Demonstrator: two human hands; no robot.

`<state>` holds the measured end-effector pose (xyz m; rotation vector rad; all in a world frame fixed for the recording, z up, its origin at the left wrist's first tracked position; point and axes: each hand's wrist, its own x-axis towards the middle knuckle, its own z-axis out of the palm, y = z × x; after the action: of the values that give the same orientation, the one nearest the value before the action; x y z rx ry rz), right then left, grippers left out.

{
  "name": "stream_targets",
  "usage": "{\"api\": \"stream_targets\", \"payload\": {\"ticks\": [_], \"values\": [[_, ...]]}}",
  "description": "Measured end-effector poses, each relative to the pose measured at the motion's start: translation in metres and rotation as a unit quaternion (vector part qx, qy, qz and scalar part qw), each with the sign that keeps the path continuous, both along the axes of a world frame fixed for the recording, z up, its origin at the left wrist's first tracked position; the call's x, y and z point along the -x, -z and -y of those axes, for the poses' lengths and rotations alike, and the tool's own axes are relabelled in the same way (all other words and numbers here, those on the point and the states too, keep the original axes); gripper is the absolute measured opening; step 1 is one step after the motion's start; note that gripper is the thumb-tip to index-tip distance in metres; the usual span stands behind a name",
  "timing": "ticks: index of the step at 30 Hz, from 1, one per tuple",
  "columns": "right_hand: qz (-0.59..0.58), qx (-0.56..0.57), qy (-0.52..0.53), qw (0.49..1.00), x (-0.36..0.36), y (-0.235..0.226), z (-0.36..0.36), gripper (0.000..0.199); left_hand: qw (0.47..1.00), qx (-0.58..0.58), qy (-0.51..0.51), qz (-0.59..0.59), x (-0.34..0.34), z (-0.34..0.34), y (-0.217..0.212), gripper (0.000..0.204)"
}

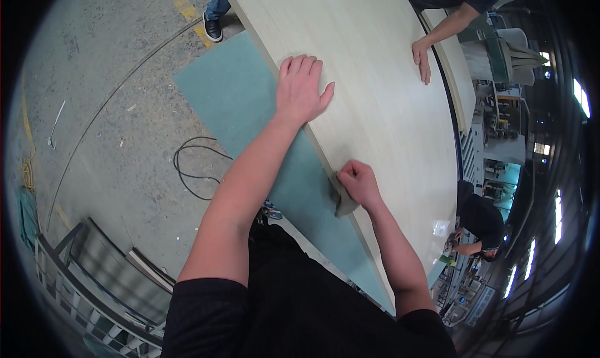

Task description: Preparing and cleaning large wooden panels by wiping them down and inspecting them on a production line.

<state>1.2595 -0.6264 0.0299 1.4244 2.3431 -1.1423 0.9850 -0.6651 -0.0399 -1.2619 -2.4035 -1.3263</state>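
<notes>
A large pale wood-grain panel (381, 101) lies flat in front of me, its long edge running from the upper left down to the lower right. My left hand (301, 89) rests palm down on it close to that edge, fingers stretched out and thumb apart. Farther down the same edge, my right hand (359, 184) is closed on a greyish-brown cloth (345, 204), which hangs over the edge. Beneath the panel a blue-green sheet (219, 76) sticks out on my side.
Across the panel a co-worker's hand (422, 61) touches its surface. Another person (481, 223) bends over at the right. A black cable (181, 164) loops on the concrete floor. Lower left stands a metal roller frame (87, 308). A shoe (212, 28) shows beyond the panel's far corner.
</notes>
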Motion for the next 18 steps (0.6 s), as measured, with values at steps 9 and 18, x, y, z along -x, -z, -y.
{"api": "stream_targets", "payload": {"ticks": [9,18], "values": [[-0.042,-0.018,-0.028,0.999,0.115,0.015,-0.018,0.019,1.000,-0.017,-0.001,0.002,-0.002,-0.004,0.002,0.052],[0.068,0.012,-0.007,0.998,-0.053,-0.009,0.000,0.020,1.000,-0.007,-0.002,-0.001,0.000,-0.001,0.004,0.049]]}}
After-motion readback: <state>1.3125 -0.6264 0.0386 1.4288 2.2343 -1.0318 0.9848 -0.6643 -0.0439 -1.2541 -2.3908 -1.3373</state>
